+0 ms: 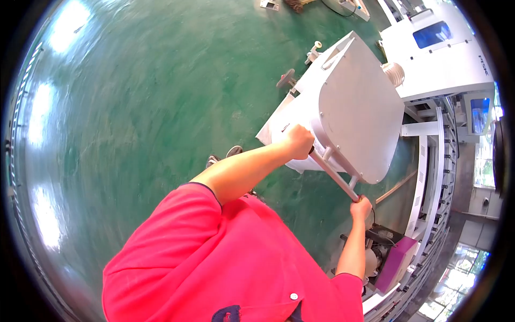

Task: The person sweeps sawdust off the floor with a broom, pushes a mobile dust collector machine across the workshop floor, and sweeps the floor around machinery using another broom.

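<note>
Both of my hands grip a straight metal push bar [337, 176], one near each end. My left hand [299, 142] is closed round the upper end, my right hand [362, 207] round the lower end. Short posts join the bar to a large white metal machine housing [362, 107] with a rounded, screwed-on side panel. A small handwheel [286, 78] sticks out from its far left side. Beside the panel's far edge is a pale ribbed hose [394, 74].
Right of the housing stands a long white machine [440, 59] with blue windows and a rail frame [439, 161]. A purple-sided unit [394, 263] sits near my right forearm. My shoes [233, 151] rest on the glossy green floor [161, 96]. Small items lie at the far end.
</note>
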`<action>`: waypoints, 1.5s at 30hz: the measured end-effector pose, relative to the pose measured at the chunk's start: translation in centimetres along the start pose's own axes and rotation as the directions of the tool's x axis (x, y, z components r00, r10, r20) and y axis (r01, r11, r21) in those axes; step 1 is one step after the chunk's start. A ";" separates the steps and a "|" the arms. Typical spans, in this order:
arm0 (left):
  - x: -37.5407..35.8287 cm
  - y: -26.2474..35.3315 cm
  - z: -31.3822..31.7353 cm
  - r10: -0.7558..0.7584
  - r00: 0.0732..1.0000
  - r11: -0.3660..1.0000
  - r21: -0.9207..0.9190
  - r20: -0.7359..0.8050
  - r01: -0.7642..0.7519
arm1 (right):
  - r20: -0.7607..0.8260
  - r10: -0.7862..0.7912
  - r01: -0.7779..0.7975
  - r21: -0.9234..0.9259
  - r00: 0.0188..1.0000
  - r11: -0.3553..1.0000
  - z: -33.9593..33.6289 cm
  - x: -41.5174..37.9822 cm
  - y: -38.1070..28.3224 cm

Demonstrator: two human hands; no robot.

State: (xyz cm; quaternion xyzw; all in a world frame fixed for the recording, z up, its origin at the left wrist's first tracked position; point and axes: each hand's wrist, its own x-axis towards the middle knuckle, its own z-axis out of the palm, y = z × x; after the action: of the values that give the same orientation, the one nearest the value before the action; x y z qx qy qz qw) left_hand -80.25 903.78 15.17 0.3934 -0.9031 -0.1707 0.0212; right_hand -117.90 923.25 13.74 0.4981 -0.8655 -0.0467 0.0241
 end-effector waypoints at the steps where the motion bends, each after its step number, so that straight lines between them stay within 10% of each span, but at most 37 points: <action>1: -3.1 1.5 0.3 -0.011 1.000 1.000 0.018 -0.009 0.012 | -0.012 0.004 -0.004 -0.017 1.000 1.000 -0.8 -3.3 -0.1; 34: -84.1 28.1 18.0 0.008 0.997 0.993 -0.119 0.072 0.000 | 0.014 -0.087 0.088 -0.055 0.996 0.995 -0.1 -88.9 11.5; 45: -98.1 31.9 20.8 0.096 0.995 0.995 -0.011 0.024 -0.095 | -0.123 -0.057 0.061 0.028 0.991 0.998 -0.4 -105.0 11.4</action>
State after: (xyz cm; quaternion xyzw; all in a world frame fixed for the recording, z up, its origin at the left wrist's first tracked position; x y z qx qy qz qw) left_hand -38.62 1000.40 15.38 0.3476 -0.9202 -0.1787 0.0203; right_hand -74.84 1019.71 15.85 0.5256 -0.8480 -0.0032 0.0677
